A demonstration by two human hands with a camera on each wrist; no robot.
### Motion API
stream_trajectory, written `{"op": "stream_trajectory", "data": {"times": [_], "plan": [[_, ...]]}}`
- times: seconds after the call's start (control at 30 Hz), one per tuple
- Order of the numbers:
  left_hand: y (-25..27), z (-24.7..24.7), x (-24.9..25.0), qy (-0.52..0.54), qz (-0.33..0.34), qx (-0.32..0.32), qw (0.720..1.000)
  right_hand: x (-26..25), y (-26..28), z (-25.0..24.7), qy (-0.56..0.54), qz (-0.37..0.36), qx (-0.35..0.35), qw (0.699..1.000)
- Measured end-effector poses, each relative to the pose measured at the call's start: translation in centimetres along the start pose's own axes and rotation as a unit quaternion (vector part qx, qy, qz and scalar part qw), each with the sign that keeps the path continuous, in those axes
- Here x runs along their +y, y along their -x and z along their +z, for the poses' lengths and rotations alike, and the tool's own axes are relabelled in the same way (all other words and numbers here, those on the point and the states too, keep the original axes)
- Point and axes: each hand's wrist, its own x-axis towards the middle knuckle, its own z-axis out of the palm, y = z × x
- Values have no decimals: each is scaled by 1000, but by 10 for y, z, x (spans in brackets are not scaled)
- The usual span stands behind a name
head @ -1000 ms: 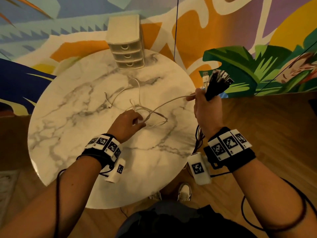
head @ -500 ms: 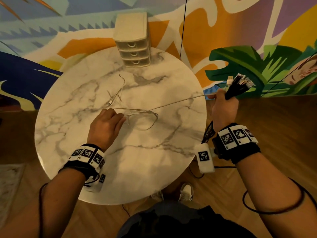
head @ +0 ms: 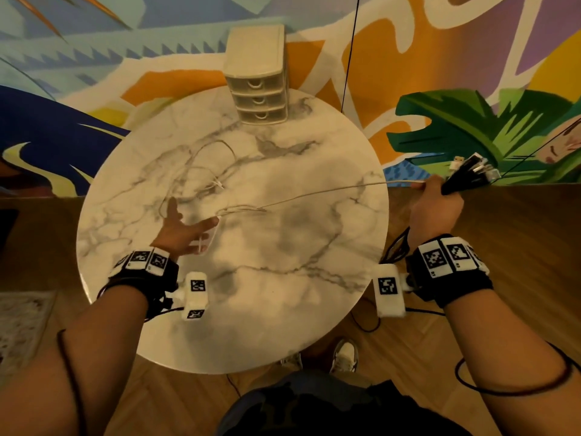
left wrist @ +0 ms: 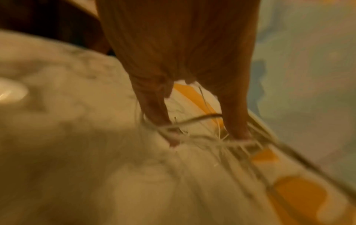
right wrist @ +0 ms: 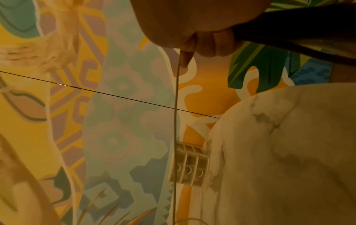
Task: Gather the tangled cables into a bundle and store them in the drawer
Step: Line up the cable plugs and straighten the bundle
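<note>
Your right hand (head: pixel 435 212) grip clamps the black cable bundle (head: pixel 468 177) off the tabletop (head: pixel 283 309) edge, white cable (head: pixel 314 194) taut; your left hand (head: pixel 182 231), fingers spread, rests on loose white loops (head: pixel 201 171).

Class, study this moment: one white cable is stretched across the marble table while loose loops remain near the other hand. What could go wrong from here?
1. The right hand pulls the white cable taut; the tangled loops may tighten into a knot.
2. The left hand lies open, so the loops could drag across the table.
3. The drawer unit looks closed.
</note>
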Motion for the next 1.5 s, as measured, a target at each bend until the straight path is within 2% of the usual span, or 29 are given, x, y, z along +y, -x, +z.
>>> {"op": "stream_trajectory", "data": {"times": [0.07,0.2,0.33,0.37,0.43,0.47,0.53,0.57,0.63,0.7,0.8,0.83,0.9,1.03,1.1,1.23,1.33,1.4,1.5], "plan": [[3,10,-7,13,-12,-53,998,0,1,-2,-11,15,0,1000],[9,31,-17,24,-4,-112,993,1,4,-1,-19,23,-2,1000],[28,63,-23,92,-49,-243,964,4,4,1,-27,21,-15,999],[33,73,-23,72,-56,-263,961,5,5,1,-36,18,-22,999],[38,93,-19,-60,-17,-286,956,6,10,2,-47,3,-36,998],[39,105,-17,-139,25,-301,943,7,11,2,-44,-4,-42,998],[40,126,-13,-282,140,-302,900,8,13,1,-42,-6,-58,997],[39,134,-13,-336,191,-284,877,8,13,0,-43,-2,-62,997],[33,145,-15,-402,245,-245,847,9,13,-2,-52,4,-65,997],[26,150,-21,-454,252,-224,825,8,15,-6,-59,8,-58,997],[20,154,-27,-505,240,-232,796,15,11,-15,-45,7,-46,998],[20,154,-27,-495,245,-230,801,18,9,-18,-32,10,-44,998],[23,151,-20,-430,265,-209,838,27,5,-23,-11,23,-37,999],[43,142,22,-175,279,-155,931,38,-1,-30,11,32,-12,999],[51,129,50,-76,277,-120,950,39,-5,-30,21,35,5,999],[36,82,84,-22,336,37,941,42,-9,-28,40,46,52,997],[16,50,84,-35,339,126,932,48,-9,-28,57,81,86,991],[4,31,74,-45,305,202,930,53,-8,-28,65,105,94,988],[-14,7,53,-34,198,339,919,54,-8,-33,62,135,99,984]]}}
